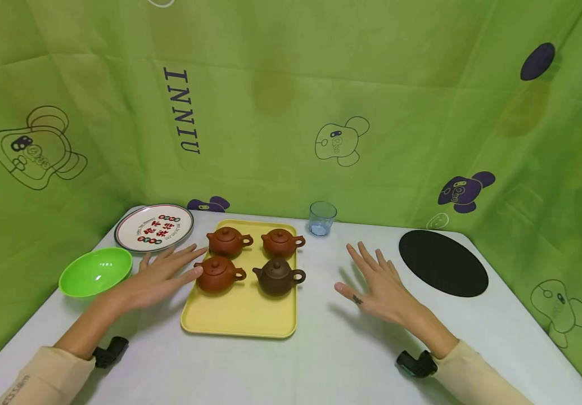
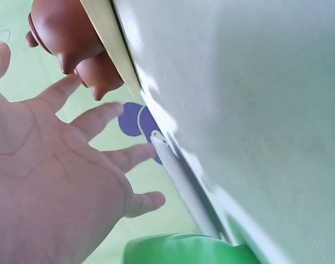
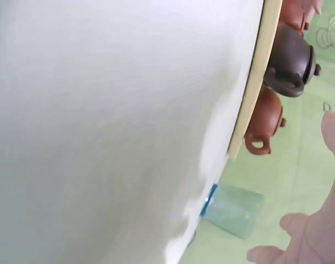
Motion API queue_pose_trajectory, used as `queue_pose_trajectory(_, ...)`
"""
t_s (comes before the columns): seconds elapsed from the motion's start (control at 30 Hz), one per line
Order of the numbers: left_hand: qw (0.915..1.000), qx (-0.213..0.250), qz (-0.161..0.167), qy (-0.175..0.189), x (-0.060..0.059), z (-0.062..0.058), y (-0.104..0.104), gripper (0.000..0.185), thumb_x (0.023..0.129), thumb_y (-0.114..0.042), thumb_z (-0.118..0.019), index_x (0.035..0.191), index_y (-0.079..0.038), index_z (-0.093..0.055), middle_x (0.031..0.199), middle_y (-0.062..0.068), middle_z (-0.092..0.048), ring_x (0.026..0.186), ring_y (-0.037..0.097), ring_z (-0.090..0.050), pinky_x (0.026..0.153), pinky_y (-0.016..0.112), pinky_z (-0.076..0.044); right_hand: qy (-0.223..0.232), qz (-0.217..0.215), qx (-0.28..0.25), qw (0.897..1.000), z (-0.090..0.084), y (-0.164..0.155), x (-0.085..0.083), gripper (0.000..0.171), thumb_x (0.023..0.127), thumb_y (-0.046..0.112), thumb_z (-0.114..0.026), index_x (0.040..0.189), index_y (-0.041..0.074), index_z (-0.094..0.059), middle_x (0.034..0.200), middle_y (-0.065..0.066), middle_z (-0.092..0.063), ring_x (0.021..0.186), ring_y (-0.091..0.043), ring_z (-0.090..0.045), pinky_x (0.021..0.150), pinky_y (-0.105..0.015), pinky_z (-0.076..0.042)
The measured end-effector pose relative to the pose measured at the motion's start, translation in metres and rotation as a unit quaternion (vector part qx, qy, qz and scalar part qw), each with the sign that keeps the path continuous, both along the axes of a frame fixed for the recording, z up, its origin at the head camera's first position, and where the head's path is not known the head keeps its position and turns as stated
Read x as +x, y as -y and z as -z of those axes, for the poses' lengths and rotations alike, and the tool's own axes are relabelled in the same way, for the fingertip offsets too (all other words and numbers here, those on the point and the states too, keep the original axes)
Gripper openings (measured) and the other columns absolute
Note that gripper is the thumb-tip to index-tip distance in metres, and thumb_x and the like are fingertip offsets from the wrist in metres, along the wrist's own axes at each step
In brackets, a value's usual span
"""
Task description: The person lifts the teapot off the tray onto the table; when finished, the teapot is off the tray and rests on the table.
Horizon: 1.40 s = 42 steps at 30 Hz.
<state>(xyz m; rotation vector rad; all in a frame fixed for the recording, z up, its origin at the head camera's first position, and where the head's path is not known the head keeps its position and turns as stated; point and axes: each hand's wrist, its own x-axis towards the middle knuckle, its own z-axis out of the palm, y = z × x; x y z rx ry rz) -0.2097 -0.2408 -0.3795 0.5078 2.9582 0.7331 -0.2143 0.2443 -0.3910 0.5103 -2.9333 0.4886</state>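
Note:
A yellow tray (image 1: 240, 320) bears several small clay teapots: reddish-brown ones at back left (image 1: 226, 243), back right (image 1: 280, 243) and front left (image 1: 217, 275), plus a dark brown teapot (image 1: 276, 278) at front right. My left hand (image 1: 156, 278), fingers spread and holding nothing, hovers at the tray's left edge, its fingertips overlapping the left teapots in the head view. In the left wrist view its palm (image 2: 51, 170) faces the camera. To the right of the tray, my right hand (image 1: 379, 287) hangs over the white table with fingers spread, also holding nothing.
Left of the tray sit a bright green bowl (image 1: 95, 273) and a white plate with red lettering (image 1: 154, 228). A clear bluish glass (image 1: 322, 218) stands behind, right of the tray. A black round mat (image 1: 443, 263) lies far right. Green curtains surround the table (image 1: 341, 365).

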Motion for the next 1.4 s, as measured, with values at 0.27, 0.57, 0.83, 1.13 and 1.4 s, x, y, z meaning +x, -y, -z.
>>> queue_pose_trajectory(0.27, 0.9973, 0.041, 0.051, 0.034, -0.002, 0.0, 0.005, 0.073, 0.103, -0.054, -0.061, 0.162, -0.015, -0.045, 0.168, 0.022, -0.042, 0.157, 0.063, -0.018, 0.119, 0.088, 0.004, -0.001, -0.005, 0.002, 1.0, 0.0, 0.007, -0.001, 0.092, 0.098, 0.072, -0.056, 0.171, 0.032, -0.018, 0.178, -0.014, -0.022, 0.157, -0.061, -0.022, 0.125, -0.08, -0.02)
queue_pose_trajectory(0.57, 0.9953, 0.044, 0.08, 0.034, -0.014, 0.006, 0.007, 0.082, 0.094, -0.049, -0.075, 0.159, -0.009, -0.046, 0.165, 0.026, -0.044, 0.155, 0.064, -0.02, 0.119, 0.088, 0.001, -0.002, -0.014, -0.013, 1.0, 0.002, 0.016, -0.004, 0.091, 0.098, 0.071, -0.057, 0.171, 0.032, -0.019, 0.177, -0.014, -0.024, 0.156, -0.061, -0.027, 0.127, -0.077, -0.023)
queue_pose_trajectory(0.83, 0.9932, 0.059, 0.082, 0.058, -0.021, 0.011, 0.011, 0.086, 0.089, -0.045, -0.081, 0.158, -0.007, -0.047, 0.167, 0.028, -0.039, 0.157, 0.064, -0.014, 0.12, 0.086, 0.004, 0.021, -0.03, -0.061, 0.997, 0.0, 0.028, -0.003, 0.092, 0.097, 0.071, -0.06, 0.171, 0.031, -0.02, 0.177, -0.012, -0.027, 0.159, -0.052, -0.031, 0.126, -0.073, -0.032)
queue_pose_trajectory(1.13, 0.9917, 0.07, 0.084, 0.068, -0.026, 0.016, 0.014, 0.085, 0.09, -0.042, -0.08, 0.159, -0.005, -0.046, 0.169, 0.032, -0.032, 0.158, 0.062, -0.014, 0.123, 0.084, 0.001, 0.024, -0.064, -0.094, 0.993, 0.0, 0.043, -0.008, 0.087, 0.1, 0.063, -0.062, 0.17, 0.031, -0.021, 0.172, -0.009, -0.039, 0.157, -0.037, -0.042, 0.129, -0.06, -0.037)
queue_pose_trajectory(1.4, 0.9895, 0.081, 0.084, 0.085, -0.029, 0.018, 0.015, 0.092, 0.087, -0.04, -0.082, 0.161, -0.004, -0.042, 0.169, 0.041, -0.019, 0.157, 0.064, -0.012, 0.123, 0.083, 0.001, 0.047, -0.09, -0.146, 0.984, 0.001, 0.053, -0.008, 0.076, 0.102, 0.052, -0.066, 0.167, 0.027, -0.035, 0.163, -0.011, -0.052, 0.137, -0.04, -0.064, 0.117, -0.061, -0.05)
